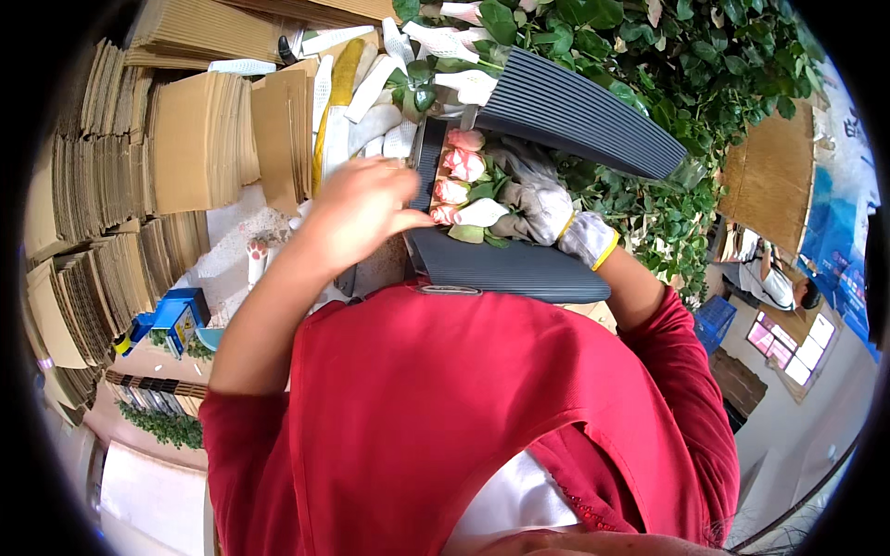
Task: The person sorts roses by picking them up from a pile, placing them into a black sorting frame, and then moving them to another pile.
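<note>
My left hand (365, 208) is bare and blurred by motion. Its thumb and fingers are apart, with the thumb tip beside the lowest of several pink roses (464, 165). These blooms form a row along a cardboard edge, between two dark ribbed panels (507, 267). On my right hand (539, 201) is a grey-white work glove with a yellow cuff. Its fingers close around the base of a bud in a white net sleeve (481, 213); the stem is hidden by the glove. Green leaves lie under the bud and the roses.
Beyond the panels lie more white net sleeves (441, 42) and a yellow-and-white glove (341, 90). Leafy rose stems (695, 69) are heaped at upper right. Cardboard stacks (198, 139) line the left, with a blue box-shaped device (177, 320) below. Another person (775, 281) is far right.
</note>
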Available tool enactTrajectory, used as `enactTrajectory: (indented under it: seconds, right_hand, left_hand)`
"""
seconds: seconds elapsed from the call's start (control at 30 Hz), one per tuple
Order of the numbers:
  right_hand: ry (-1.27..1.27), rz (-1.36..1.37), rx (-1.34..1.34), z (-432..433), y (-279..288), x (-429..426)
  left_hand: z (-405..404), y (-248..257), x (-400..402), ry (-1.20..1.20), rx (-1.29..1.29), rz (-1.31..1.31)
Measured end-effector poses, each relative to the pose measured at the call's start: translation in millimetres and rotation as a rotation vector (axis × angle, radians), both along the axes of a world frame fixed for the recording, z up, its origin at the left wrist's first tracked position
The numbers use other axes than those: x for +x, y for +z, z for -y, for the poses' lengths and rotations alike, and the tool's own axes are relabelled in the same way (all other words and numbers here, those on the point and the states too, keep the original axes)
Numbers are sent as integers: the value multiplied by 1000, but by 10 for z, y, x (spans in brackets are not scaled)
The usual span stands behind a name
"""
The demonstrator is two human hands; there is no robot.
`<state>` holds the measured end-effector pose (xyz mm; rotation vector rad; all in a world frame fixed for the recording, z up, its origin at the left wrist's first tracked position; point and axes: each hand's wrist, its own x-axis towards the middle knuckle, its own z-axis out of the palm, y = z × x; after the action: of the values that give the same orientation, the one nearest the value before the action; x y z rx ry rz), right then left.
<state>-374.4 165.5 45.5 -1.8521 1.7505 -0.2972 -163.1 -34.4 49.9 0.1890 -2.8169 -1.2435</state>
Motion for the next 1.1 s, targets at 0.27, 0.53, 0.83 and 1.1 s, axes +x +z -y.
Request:
enactTrajectory:
  seconds: [0.27, 0.53, 0.83, 1.1]
  right_hand:
    - [-36, 52, -63, 30, -69, 61]
    - [76, 12, 85, -40, -107, -52]
    - [12, 31, 58, 76, -20, 42]
    - [7, 58, 87, 116, 67, 68]
  left_hand:
    - [-509, -522, -368, -163, 63, 16]
    - [-395, -550, -183, -175, 261, -90]
    - [245, 175, 663, 73, 41, 258]
    - [-147, -245, 148, 129, 49, -126]
